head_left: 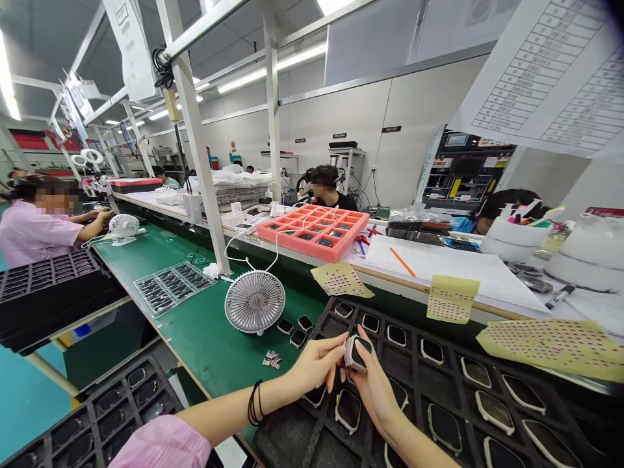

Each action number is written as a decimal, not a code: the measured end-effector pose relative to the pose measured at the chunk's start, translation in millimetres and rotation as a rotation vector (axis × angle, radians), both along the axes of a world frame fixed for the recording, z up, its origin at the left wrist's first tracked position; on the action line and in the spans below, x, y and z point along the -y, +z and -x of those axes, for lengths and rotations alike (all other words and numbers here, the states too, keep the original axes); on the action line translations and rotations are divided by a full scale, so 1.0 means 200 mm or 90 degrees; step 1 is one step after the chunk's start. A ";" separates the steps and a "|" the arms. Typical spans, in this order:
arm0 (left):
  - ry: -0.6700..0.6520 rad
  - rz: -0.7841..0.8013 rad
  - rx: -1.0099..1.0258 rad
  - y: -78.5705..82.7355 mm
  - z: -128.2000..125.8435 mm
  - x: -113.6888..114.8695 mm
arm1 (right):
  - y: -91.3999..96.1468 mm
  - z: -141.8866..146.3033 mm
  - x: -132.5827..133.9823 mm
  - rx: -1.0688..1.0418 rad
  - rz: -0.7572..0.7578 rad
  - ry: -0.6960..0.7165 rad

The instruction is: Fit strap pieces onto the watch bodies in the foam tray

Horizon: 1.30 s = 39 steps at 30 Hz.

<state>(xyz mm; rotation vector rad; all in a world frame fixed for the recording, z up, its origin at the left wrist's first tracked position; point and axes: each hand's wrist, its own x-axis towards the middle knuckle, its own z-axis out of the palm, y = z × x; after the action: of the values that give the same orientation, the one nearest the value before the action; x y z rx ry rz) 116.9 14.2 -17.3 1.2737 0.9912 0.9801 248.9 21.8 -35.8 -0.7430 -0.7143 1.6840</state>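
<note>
Watch [359,353] held abv blk tray [437,386] (grn bench [207,341], lit rm [409,107]).

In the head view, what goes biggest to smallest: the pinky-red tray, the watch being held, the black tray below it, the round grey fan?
Largest to smallest:
1. Black tray, near the camera
2. Pinky-red tray
3. Grey fan
4. Held watch

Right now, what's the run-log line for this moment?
right hand: holding watch case; left hand: touching its edge; below: black tray of watch cases; nearby: white fan
</note>
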 end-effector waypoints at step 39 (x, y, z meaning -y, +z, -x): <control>-0.032 -0.014 -0.967 -0.22 0.60 0.25 | 0.03 -0.01 0.03 0.032 0.004 0.067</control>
<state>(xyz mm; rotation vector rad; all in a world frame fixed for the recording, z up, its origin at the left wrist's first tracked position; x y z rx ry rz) -2.2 -35.1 -61.1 2.0298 2.0121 -0.2324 250.0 15.9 -29.4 -0.7656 -0.7961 1.7689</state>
